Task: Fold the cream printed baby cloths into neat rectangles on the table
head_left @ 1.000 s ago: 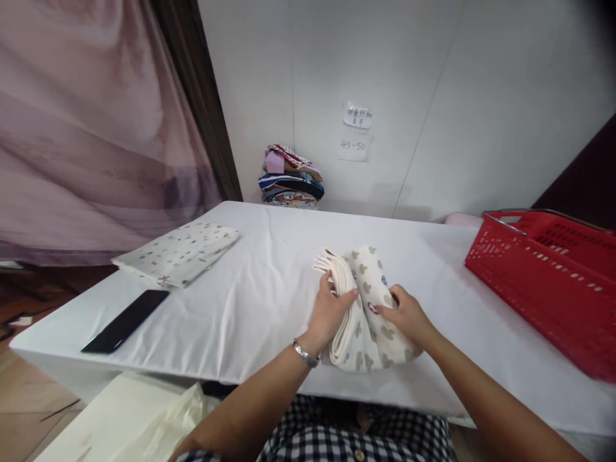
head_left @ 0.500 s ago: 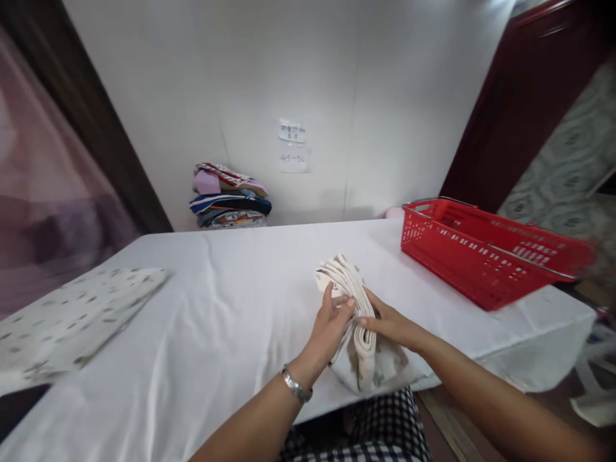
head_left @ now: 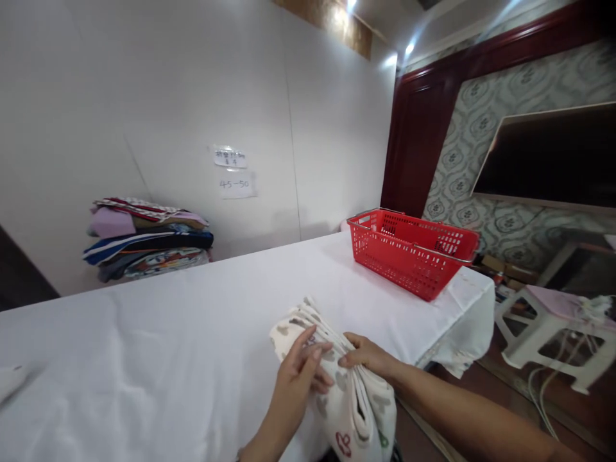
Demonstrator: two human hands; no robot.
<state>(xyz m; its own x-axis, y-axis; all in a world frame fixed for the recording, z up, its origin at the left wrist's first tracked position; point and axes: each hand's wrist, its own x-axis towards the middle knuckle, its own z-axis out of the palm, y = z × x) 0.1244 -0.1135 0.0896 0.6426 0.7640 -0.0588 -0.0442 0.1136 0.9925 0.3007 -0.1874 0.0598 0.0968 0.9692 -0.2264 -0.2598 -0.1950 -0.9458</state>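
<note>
A folded white cloth [head_left: 332, 378] printed with grey-brown shapes and a few coloured outlines is bunched at the table's front edge. Its stacked layers stand on edge, and its lower part runs out of the bottom of the view. My right hand [head_left: 363, 353] grips the layers from the right, thumb in front and fingers behind. On the cloth's left face lies my left hand [head_left: 301, 369], its fingers loosely stretched and apart. The white-covered table [head_left: 192, 359] lies under the cloth's far end.
A red plastic basket [head_left: 399, 269] with metal handles stands at the table's right end. A stack of folded fabrics [head_left: 149, 240] sits at the far left by the wall. A white stool [head_left: 553, 333] with cables is on the floor at right. Another cloth [head_left: 12, 382] shows at the left edge.
The view has swung right, bringing a wall screen and stool into sight. The cloth has come nearer and tilted, its printed face now showing. My left fingers have spread over it.
</note>
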